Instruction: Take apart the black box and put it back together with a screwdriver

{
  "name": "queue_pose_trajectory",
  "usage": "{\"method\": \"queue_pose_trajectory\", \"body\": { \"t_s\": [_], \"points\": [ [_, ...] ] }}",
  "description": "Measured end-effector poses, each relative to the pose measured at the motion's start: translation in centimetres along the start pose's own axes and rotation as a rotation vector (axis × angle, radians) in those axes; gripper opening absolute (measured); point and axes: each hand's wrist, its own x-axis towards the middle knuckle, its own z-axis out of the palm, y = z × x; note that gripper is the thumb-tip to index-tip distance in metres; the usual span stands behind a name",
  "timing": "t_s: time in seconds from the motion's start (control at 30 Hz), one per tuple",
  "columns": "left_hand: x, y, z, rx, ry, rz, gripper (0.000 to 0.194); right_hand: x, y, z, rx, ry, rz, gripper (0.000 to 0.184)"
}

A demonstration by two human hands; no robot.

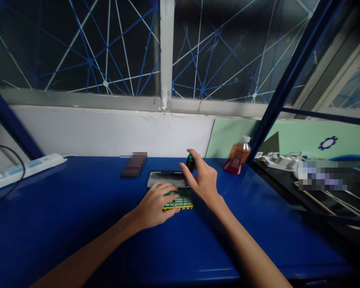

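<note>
A green circuit board [184, 197] with a yellow strip along its near edge lies on the blue table. My left hand [157, 204] grips its left side, fingers across the top and thumb at the near edge. Above the board's right part, my right hand [204, 178] holds an upright screwdriver [191, 163] by its green and black handle. Its thin shaft points down, and I cannot tell whether the tip touches the board. Just behind the board sits an open shallow grey case [156, 178], partly hidden by my hands.
A white power strip [27, 172] with a black cable lies at the left on the blue table [93, 224]. Farther back is a dark, blurred-out flat object [134, 166]. A bottle of orange-red drink [237, 156] stands at the back right, beside a blue frame post [271, 116].
</note>
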Motion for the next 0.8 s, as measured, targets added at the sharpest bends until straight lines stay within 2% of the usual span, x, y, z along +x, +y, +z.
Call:
{"method": "queue_pose_trajectory", "body": {
  "t_s": [0.1, 0.27, 0.43, 0.7, 0.8],
  "points": [
    [0.0, 0.0, 0.0, 0.003, 0.017, 0.004, 0.025, -0.1, 0.0, 0.2, 0.009, -0.030, -0.006, 0.044],
    [-0.2, -0.1, 0.1, 0.000, -0.009, -0.002, 0.026, -0.3, 0.7, 0.6, 0.001, 0.008, -0.005, 0.048],
    [-0.2, -0.2, 0.1, 0.004, -0.017, -0.018, 0.027, -0.1, 1.1, 0.3, 0.002, -0.019, -0.095, 0.049],
    [-0.2, -0.2, 0.0, 0.016, -0.012, -0.005, 0.027, 0.2, 1.2, -0.2, 0.046, 0.010, -0.082, 0.044],
    [-0.2, -0.2, 0.0, 0.027, -0.016, 0.003, 0.027, 0.2, 1.1, -0.3, 0.035, -0.022, -0.095, 0.046]
  ]
}}
